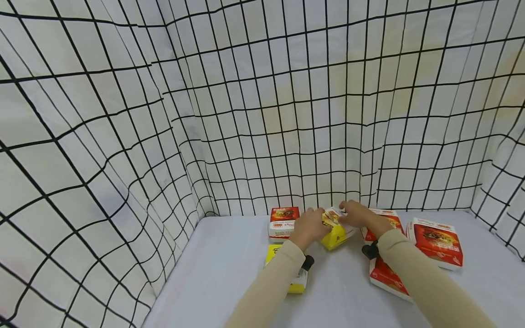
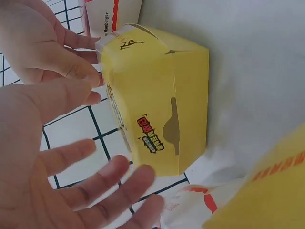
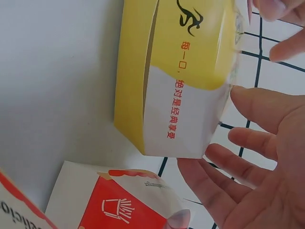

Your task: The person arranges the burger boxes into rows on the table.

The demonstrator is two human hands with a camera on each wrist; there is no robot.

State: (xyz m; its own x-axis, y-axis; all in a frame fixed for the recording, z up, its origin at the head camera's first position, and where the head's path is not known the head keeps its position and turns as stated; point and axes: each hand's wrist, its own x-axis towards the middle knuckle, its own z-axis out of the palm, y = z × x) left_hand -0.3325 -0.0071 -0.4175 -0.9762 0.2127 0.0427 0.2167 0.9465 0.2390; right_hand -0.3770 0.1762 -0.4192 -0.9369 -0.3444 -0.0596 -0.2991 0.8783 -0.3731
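Observation:
A yellow and white burger box [image 1: 334, 234] stands turned at an angle between both hands, near the back of the table. On its left side, my left hand [image 1: 310, 226] has its fingers spread and fairly straight; in the left wrist view that hand [image 2: 71, 162] is close beside the box's printed face [image 2: 147, 105]. My right hand [image 1: 358, 214] is at the far right corner. In the right wrist view, the right hand's [image 3: 267, 157] loosely extended fingers and thumb are at the end of the box [image 3: 186, 105]; firm contact is unclear.
A red and white box [image 1: 284, 223] stands behind the left hand, and a yellow and white box [image 1: 297, 284] lies under the left forearm. At right are more red boxes [image 1: 436, 243], one partly under the right sleeve [image 1: 389, 278]. Black netting [image 1: 287, 136] encloses the white table [image 1: 197, 273].

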